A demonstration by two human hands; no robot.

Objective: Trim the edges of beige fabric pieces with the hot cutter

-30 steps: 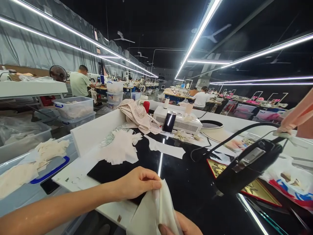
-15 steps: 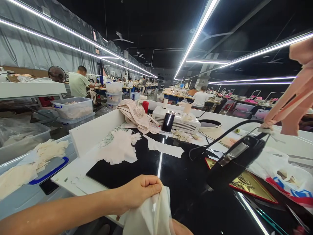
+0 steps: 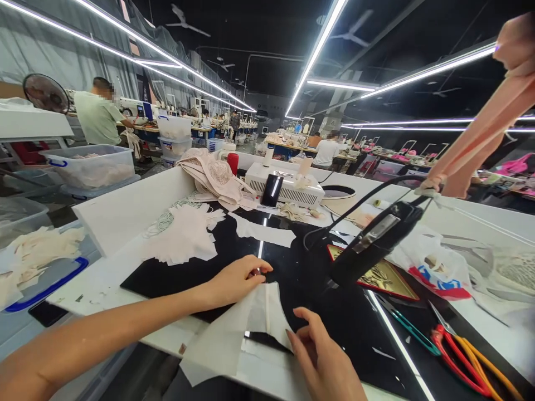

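Note:
A thin cream fabric piece (image 3: pixel 223 340) with a narrow raised strip lies over the front edge of the glossy black board (image 3: pixel 330 334). My left hand (image 3: pixel 240 278) is at its top end, the fingers curled together; whether they pinch anything is hidden. Beside the fabric's right edge is my right hand (image 3: pixel 320 351), fingers apart and curved, the fingertips near the cloth. Farther back on the board are a stack of pale cut pieces (image 3: pixel 181 234) and a single pale piece (image 3: pixel 265 229).
A black device (image 3: pixel 371 239) with a cable slants over the board's right side. Red-handled scissors (image 3: pixel 460 356) and teal snips (image 3: pixel 412 326) lie at right. Behind stand a phone (image 3: pixel 272 190) and a white box (image 3: pixel 298 188). A person (image 3: pixel 97 114) sits at far left.
The fabric has gone from held up and bunched to lying spread at the board's edge. My right hand has come into fuller view with its fingers apart. The view has shifted right and down.

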